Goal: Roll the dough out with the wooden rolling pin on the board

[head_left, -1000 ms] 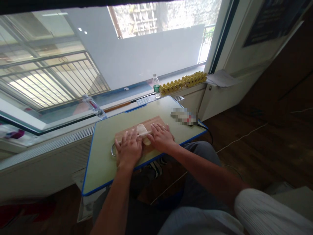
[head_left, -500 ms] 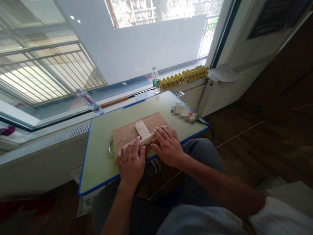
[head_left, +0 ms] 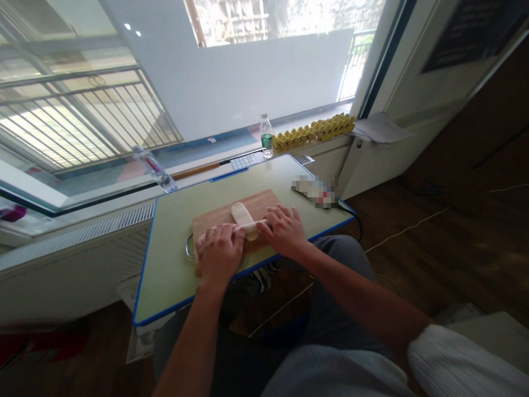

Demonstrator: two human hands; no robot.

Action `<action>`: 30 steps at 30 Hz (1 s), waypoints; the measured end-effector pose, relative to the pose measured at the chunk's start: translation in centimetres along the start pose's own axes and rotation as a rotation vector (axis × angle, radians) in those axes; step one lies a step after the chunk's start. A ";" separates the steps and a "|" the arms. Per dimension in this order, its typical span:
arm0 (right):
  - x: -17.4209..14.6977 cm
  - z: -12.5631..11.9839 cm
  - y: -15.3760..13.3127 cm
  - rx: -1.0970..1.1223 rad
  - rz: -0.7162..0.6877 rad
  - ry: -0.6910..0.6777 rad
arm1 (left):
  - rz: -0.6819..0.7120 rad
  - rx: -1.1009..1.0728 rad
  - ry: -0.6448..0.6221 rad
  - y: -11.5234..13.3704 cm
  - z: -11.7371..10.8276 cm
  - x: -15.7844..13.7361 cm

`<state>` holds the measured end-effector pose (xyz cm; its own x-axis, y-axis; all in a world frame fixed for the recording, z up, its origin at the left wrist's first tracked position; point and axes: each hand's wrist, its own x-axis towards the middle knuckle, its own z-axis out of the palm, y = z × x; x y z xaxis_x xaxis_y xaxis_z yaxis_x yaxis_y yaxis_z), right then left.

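A wooden rolling pin [head_left: 250,226] lies across a long, flattened strip of pale dough [head_left: 240,213] on a wooden cutting board [head_left: 215,214]. My left hand [head_left: 219,251] is closed over the pin's left end, and my right hand [head_left: 285,229] has its fingers curled over the right end. Dough shows on both the far and near sides of the pin. The near part of the board is partly hidden by my hands.
The board rests on a small pale-green table [head_left: 165,281] with a blue edge. A blurred-out object [head_left: 316,191] with a black cable lies at its right. Plastic bottles [head_left: 266,138] and yellow egg cartons [head_left: 314,132] stand along the windowsill beyond.
Both hands have pushed the rolling pin a little away from me over the dough, so a rounded dough end now shows on the near side. My fingers are more curled.
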<state>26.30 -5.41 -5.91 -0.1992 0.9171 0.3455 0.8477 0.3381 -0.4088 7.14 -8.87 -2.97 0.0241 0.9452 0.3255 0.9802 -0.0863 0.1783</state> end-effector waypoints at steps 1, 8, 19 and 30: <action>-0.5 -0.1 0.1 0.003 0.006 0.008 | -0.013 -0.018 0.020 0.1 0.0 -0.5; -1.0 0.1 -0.5 -0.038 0.090 0.026 | -0.015 -0.077 0.072 0.3 0.7 -1.3; 0.1 0.7 -0.7 -0.054 0.095 0.049 | 0.014 -0.091 0.049 -0.6 1.3 0.5; 1.2 0.5 -0.8 -0.076 0.101 0.003 | -0.014 -0.086 0.064 -0.5 1.7 0.9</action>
<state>25.16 -4.52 -5.56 -0.1100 0.9449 0.3082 0.8981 0.2273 -0.3765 6.99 -7.43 -4.33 -0.0046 0.9249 0.3802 0.9598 -0.1026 0.2613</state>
